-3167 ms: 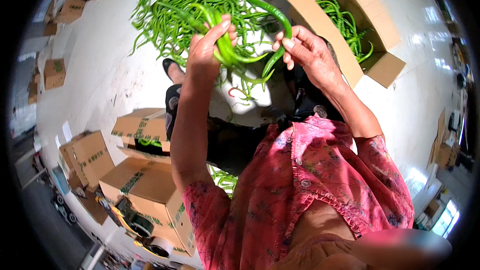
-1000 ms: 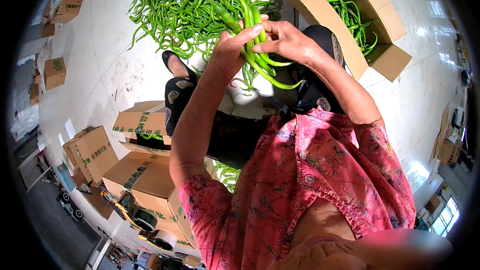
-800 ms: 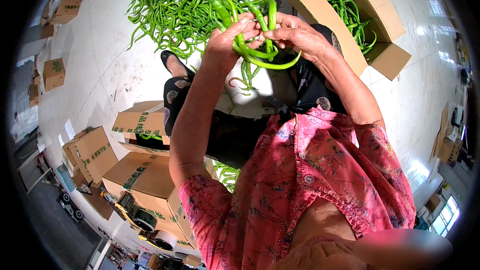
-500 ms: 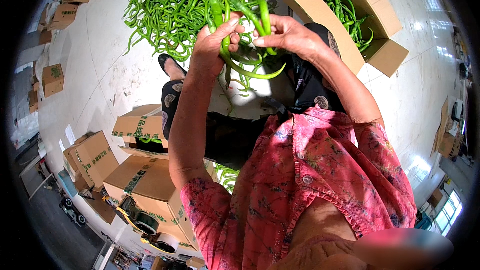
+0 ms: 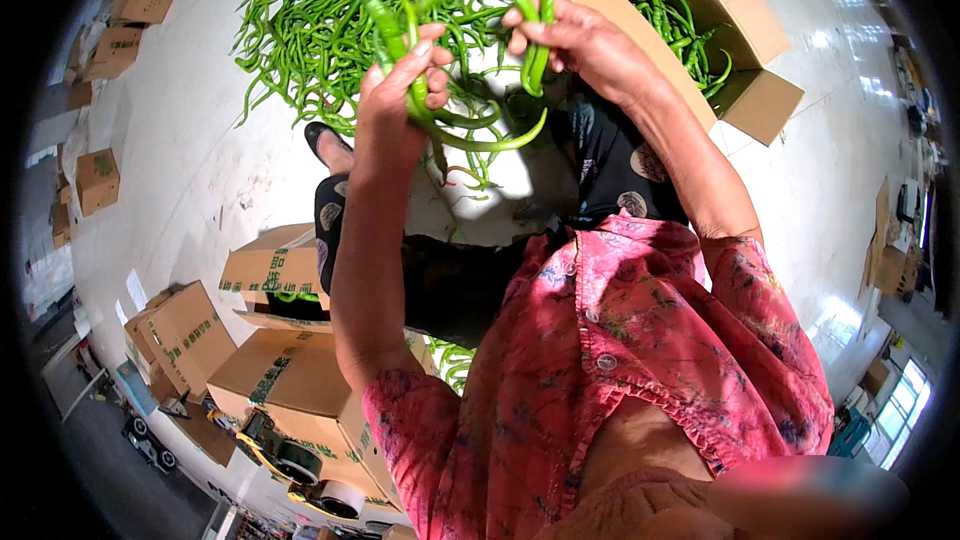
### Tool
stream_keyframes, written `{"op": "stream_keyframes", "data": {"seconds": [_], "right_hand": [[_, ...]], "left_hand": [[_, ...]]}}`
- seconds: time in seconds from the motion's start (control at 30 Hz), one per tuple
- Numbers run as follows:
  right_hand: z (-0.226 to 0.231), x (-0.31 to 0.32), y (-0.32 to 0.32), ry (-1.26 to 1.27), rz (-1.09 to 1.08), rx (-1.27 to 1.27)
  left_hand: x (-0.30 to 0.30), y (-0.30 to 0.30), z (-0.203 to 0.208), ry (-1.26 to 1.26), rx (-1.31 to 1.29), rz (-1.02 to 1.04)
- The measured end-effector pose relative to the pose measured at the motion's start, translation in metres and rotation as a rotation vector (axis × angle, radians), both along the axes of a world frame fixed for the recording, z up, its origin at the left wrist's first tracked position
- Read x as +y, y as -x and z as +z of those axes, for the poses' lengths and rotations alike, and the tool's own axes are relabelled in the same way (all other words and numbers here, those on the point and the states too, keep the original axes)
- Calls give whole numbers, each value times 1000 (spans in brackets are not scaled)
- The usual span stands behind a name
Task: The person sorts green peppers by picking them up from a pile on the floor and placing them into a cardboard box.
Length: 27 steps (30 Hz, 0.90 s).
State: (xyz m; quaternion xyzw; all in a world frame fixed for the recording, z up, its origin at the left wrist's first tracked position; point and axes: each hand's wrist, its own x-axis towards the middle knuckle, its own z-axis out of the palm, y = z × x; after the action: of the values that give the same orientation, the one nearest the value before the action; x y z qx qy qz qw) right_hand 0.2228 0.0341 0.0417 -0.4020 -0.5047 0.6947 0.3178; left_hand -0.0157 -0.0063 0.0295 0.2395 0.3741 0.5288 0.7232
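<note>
My left hand (image 5: pixel 405 85) is closed round several long green chili peppers (image 5: pixel 487 141); their curved ends hang out below the fingers. To its right, my right hand (image 5: pixel 570 35) pinches more green chili peppers (image 5: pixel 540 10) between thumb and fingers. One long pepper arches across the gap between the hands, blurred toward its left end. Beyond my hands a big heap of green chili peppers (image 5: pixel 335 30) lies on the pale floor. At the upper right stands an open cardboard box (image 5: pixel 625 25) with green chili peppers (image 5: pixel 665 20) inside.
Closed cardboard boxes (image 5: pixel 290 370) stand at the lower left, with tape dispensers (image 5: pixel 285 455) on one. An open carton (image 5: pixel 270 265) beside my left leg holds some green peppers. More cartons (image 5: pixel 145 0) line the far left. A few peppers (image 5: pixel 475 175) lie between my feet.
Both hands have moved apart: the left one shifted left and slightly down, the right one slightly up and right. Each still holds its peppers. The view has shifted a little.
</note>
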Motion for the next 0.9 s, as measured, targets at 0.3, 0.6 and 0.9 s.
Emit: {"op": "stream_keyframes", "data": {"seconds": [0.3, 0.6, 0.9], "right_hand": [[17, 33, -113, -138, -152, -43], [-7, 24, -263, -397, -396, -999], [-20, -10, -215, -601, -243, -1012]], "left_hand": [[4, 0, -7, 41, -24, -8], [7, -7, -22, 66, -39, -82], [10, 0, -26, 92, -47, -40]]}}
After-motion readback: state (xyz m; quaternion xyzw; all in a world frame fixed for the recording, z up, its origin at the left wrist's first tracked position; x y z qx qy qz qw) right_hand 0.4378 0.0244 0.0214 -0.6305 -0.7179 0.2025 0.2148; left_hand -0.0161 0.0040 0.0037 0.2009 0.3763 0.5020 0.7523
